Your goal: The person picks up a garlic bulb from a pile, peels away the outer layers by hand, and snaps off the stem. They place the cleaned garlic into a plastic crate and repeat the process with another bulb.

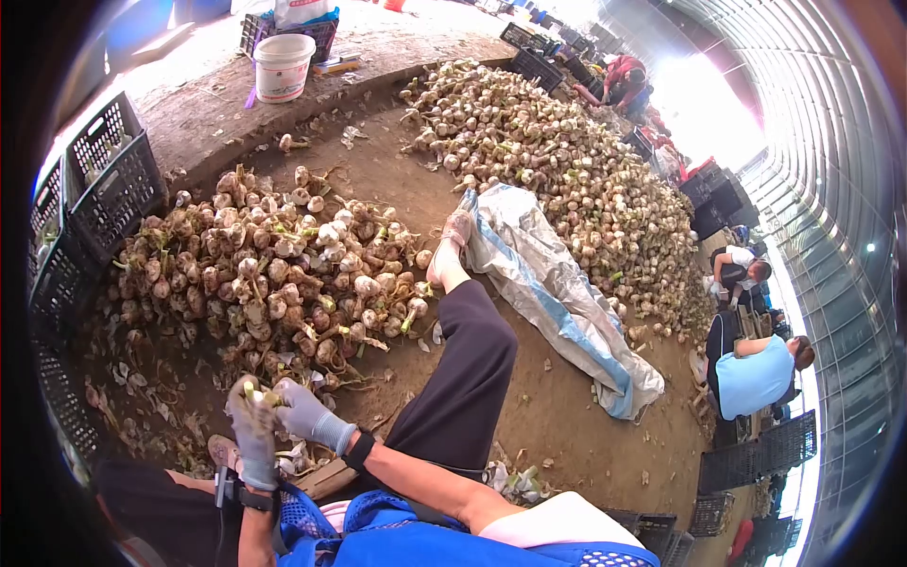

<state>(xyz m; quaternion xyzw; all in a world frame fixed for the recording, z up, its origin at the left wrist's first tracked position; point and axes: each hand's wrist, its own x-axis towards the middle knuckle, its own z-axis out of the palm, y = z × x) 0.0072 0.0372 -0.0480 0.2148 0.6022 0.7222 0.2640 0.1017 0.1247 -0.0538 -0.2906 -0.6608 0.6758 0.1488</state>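
Note:
Both of my hands wear grey gloves and meet at the lower left of the head view. My left hand (252,430) is closed on a garlic bulb (265,397) with a greenish stem. Against the same bulb, my right hand (307,413) has its fingers pressed together; what exactly they pinch is too small to tell. Just beyond the hands lies a heap of garlic (274,274) with stems and roots on. Loose peel and a few whitish bulbs are scattered on the ground below my right hand.
Black crates (113,180) stand at the left edge. A white bucket (282,71) is at the top left. A crumpled tarp (557,293) lies right of my outstretched leg, beside a larger garlic pile (576,180). A person in light blue (756,376) and others work at the right.

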